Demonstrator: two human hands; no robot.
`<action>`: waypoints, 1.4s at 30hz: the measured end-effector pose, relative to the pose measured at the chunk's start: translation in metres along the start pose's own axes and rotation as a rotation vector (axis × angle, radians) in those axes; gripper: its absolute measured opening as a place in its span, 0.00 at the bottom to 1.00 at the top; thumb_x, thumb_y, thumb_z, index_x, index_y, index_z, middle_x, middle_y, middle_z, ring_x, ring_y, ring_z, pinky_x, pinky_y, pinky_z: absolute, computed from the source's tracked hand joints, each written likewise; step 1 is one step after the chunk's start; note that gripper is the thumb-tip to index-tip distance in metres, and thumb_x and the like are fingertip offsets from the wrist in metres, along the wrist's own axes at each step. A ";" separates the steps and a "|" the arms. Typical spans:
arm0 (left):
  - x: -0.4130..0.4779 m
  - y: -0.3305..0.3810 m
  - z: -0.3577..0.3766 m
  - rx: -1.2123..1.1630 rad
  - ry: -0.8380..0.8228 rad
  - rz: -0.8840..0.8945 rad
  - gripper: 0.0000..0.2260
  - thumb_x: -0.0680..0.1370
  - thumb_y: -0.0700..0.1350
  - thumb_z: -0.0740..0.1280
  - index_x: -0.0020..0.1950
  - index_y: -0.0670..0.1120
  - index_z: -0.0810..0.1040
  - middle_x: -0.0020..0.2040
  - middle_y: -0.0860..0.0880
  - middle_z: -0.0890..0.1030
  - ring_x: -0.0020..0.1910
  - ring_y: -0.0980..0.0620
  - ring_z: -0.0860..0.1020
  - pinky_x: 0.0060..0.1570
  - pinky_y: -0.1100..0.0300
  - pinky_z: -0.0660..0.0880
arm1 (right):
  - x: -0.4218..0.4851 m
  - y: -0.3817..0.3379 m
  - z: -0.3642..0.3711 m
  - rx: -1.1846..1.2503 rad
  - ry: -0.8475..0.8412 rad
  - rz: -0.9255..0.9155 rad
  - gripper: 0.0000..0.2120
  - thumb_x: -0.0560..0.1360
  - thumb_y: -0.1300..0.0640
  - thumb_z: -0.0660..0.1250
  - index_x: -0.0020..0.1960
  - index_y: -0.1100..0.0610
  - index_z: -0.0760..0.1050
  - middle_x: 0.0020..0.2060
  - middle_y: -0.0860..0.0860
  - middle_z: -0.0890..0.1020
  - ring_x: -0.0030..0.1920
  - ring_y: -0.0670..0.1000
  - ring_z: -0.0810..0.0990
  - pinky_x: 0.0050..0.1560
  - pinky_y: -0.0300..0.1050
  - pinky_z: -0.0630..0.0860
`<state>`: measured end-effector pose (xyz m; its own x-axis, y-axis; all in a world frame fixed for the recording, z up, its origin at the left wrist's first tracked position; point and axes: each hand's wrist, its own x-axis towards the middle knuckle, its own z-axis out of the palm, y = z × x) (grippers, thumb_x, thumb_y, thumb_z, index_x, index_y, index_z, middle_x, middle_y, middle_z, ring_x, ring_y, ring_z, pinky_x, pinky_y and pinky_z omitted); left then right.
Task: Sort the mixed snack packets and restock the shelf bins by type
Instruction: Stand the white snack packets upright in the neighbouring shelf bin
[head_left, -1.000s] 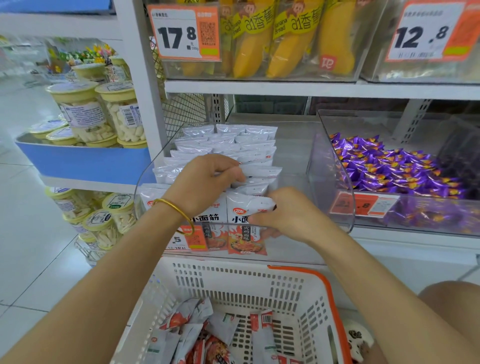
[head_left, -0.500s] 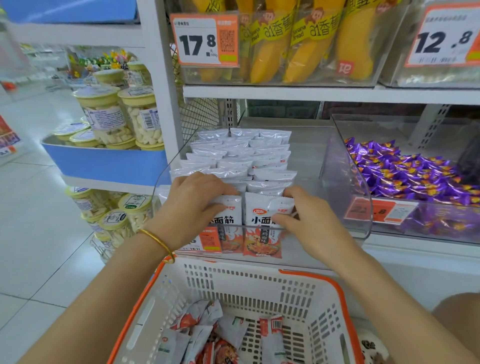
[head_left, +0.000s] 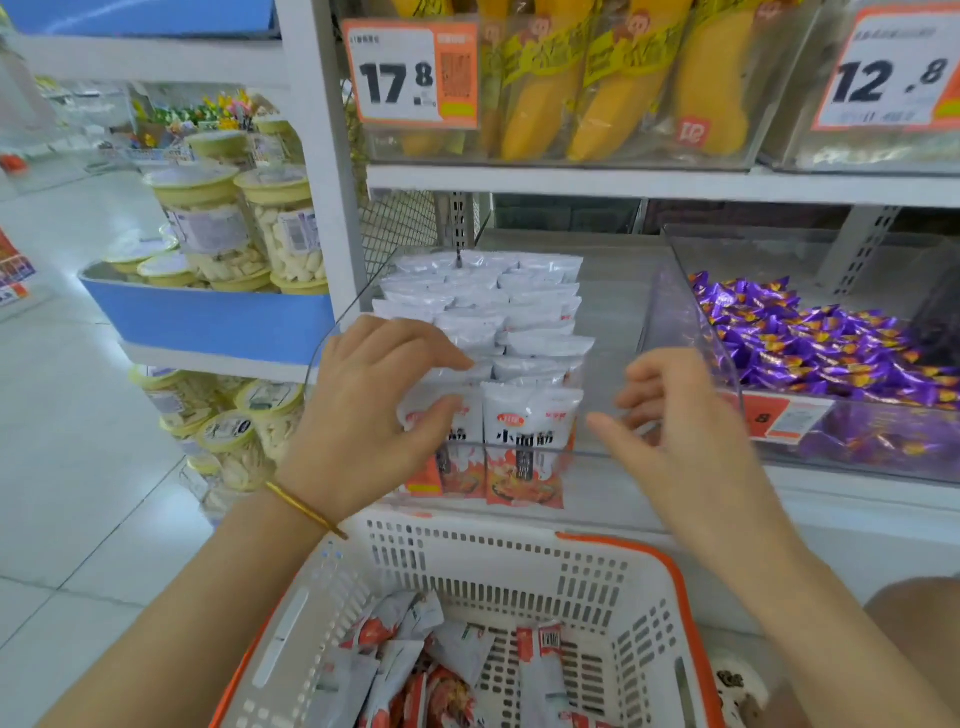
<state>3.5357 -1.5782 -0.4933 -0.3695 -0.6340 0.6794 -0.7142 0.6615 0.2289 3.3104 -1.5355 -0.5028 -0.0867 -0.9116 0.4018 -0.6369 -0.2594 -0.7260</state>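
**Head view, restocking at the clear bin (head_left: 615, 312).** My left hand (head_left: 374, 410) grips the front-left packets (head_left: 519, 312), with the fingers curled over their tops and the thumb on the front face. My right hand (head_left: 675, 415) hangs just right of the rows, blurred, with its fingers loosely bent and holding nothing. The white-and-red packets stand in rows filling the left part of the bin. More lie loose in the basket (head_left: 519, 561) near me, below the bin.

**Risk, as I judge it.** The rows have no support on their right, where the bin is bare. A squeeze or tug from the left hand could tip the front packet (head_left: 530, 431) or fan a column sideways. The film looks glossy, so a pinch near the top may slide off. I cannot tell what holds the basket up, so a knock might shift it.

**Setting.** The shelving is white metal. Purple candies (head_left: 831, 353) fill the bin to the right, and banana breads (head_left: 613, 93) sit above beside a price tag (head_left: 410, 73). Lidded jars (head_left: 208, 228) stand on a blue tray (head_left: 208, 317) far left, over a pale tiled floor (head_left: 78, 467).
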 end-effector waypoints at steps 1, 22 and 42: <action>-0.013 0.008 0.001 -0.046 0.059 0.001 0.09 0.73 0.47 0.64 0.49 0.46 0.80 0.49 0.54 0.78 0.50 0.50 0.74 0.52 0.55 0.68 | -0.012 -0.001 -0.006 0.056 0.030 -0.030 0.14 0.70 0.56 0.71 0.46 0.46 0.65 0.38 0.43 0.76 0.39 0.42 0.76 0.40 0.34 0.71; -0.213 -0.026 0.161 -0.289 -0.930 -0.825 0.13 0.79 0.36 0.59 0.57 0.46 0.80 0.49 0.50 0.77 0.41 0.57 0.72 0.39 0.78 0.66 | -0.174 0.295 0.251 -0.439 -0.735 1.073 0.14 0.75 0.53 0.67 0.57 0.60 0.74 0.53 0.56 0.79 0.51 0.57 0.79 0.44 0.42 0.73; -0.212 -0.009 0.211 -0.570 -0.724 -1.107 0.19 0.76 0.42 0.68 0.64 0.42 0.67 0.55 0.47 0.78 0.52 0.49 0.76 0.49 0.59 0.72 | -0.141 0.244 0.166 -0.821 -1.643 0.462 0.15 0.74 0.45 0.67 0.49 0.57 0.75 0.48 0.52 0.78 0.48 0.52 0.78 0.49 0.45 0.75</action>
<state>3.4948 -1.5343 -0.7867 -0.1311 -0.8642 -0.4858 -0.5621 -0.3389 0.7544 3.2943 -1.5234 -0.8294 0.0666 -0.3423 -0.9372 -0.9807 -0.1956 0.0018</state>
